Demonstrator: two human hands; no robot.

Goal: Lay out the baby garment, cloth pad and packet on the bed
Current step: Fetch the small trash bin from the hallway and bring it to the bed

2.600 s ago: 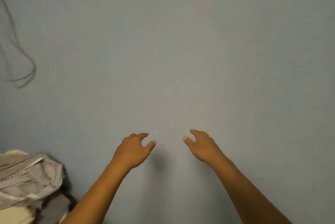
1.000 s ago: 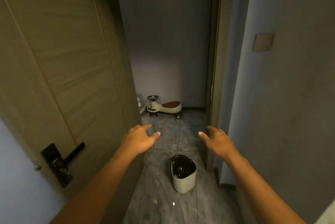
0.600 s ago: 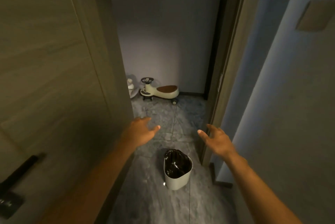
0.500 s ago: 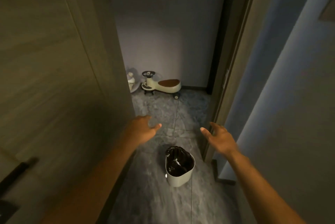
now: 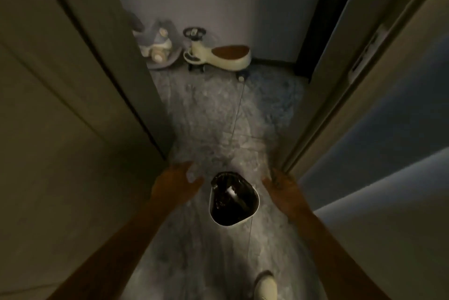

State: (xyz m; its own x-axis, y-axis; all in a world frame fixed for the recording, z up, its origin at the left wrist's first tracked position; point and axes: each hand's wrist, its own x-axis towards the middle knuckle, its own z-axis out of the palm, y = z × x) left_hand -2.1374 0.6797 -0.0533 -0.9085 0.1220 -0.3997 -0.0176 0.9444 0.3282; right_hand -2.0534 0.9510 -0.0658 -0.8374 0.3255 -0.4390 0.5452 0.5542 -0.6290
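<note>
No baby garment, cloth pad, packet or bed appears in this view. I am in a dim doorway looking down at a grey marbled floor. My left hand (image 5: 175, 184) is held out low at the left of a small bin, fingers apart, holding nothing. My right hand (image 5: 283, 186) is held out at the bin's right, also with spread fingers and nothing in it. Both forearms reach in from the bottom of the frame.
A white bin (image 5: 233, 199) with a black liner stands on the floor between my hands. An open wooden door (image 5: 73, 105) fills the left, a door frame (image 5: 340, 81) and wall the right. A ride-on toy car (image 5: 218, 55) and a rocking toy (image 5: 158, 47) stand at the far wall. A light shoe (image 5: 266, 286) shows at the bottom.
The view went from a plain bed sheet with a cloth pile to the doorway, then tilted down and forward. The bin now lies directly between my hands; the toys look nearer.
</note>
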